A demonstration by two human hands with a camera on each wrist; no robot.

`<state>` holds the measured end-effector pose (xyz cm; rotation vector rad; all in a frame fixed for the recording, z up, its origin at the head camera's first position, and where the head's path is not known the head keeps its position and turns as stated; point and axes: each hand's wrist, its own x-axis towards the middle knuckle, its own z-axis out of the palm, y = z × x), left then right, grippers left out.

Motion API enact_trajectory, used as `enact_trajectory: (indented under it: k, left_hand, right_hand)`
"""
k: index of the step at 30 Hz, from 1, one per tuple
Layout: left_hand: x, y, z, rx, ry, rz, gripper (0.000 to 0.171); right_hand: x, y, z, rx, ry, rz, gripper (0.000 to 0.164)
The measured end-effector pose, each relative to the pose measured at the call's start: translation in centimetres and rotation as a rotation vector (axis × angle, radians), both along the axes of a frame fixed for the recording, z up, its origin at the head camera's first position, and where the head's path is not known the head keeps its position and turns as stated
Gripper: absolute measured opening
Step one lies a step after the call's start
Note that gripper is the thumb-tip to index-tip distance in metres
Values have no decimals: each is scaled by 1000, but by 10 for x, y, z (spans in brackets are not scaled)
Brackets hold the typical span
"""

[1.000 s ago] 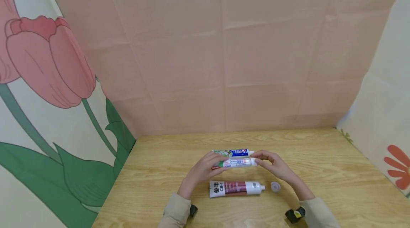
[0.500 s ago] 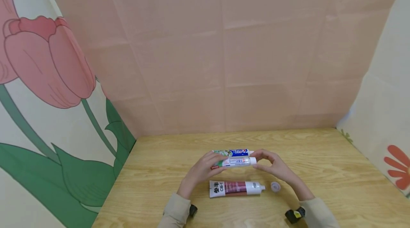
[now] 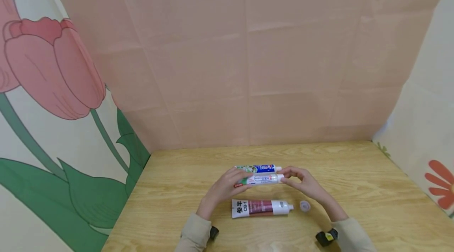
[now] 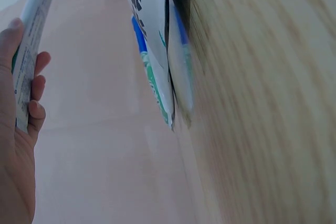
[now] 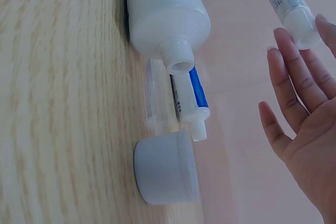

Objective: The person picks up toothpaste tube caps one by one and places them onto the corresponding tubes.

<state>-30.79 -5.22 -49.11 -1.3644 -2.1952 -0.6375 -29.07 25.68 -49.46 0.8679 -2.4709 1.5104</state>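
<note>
My left hand [image 3: 226,186] grips a white and green toothpaste tube [image 3: 263,179] by its tail half, holding it above the table. At the other end of that tube is a white cap [image 5: 302,28], which my right hand [image 3: 302,181] pinches between thumb and fingers. Just beyond, a blue and green toothpaste tube [image 3: 264,169] lies with its bare nozzle to the right. Nearer to me lies a larger white and maroon toothpaste tube [image 3: 260,208], its nozzle [image 5: 178,59] uncapped. A loose round cap [image 3: 305,206] sits right of that nozzle.
The wood-grain table [image 3: 170,189] runs back to a pink cloth [image 3: 248,67]. Flower-printed panels [image 3: 60,67] stand on the left and the right.
The held tube has turned slightly about its length, and my right fingers have shifted a little on its cap. The two lying tubes and the loose cap stay where they were.
</note>
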Motion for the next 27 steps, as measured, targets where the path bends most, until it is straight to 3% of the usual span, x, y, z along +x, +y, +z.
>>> enact_trajectory:
  k: [9, 18, 27]
  left_hand:
    - [0, 0, 0, -4, 30, -8, 41]
    - [1, 1, 1, -20, 35, 0, 42]
    - [1, 1, 0, 6, 9, -3, 44]
  right_hand:
    - [0, 2, 0, -58, -66, 75, 17]
    - [2, 1, -1, -27, -52, 25, 13]
    - [0, 1, 0, -1, -29, 36, 16]
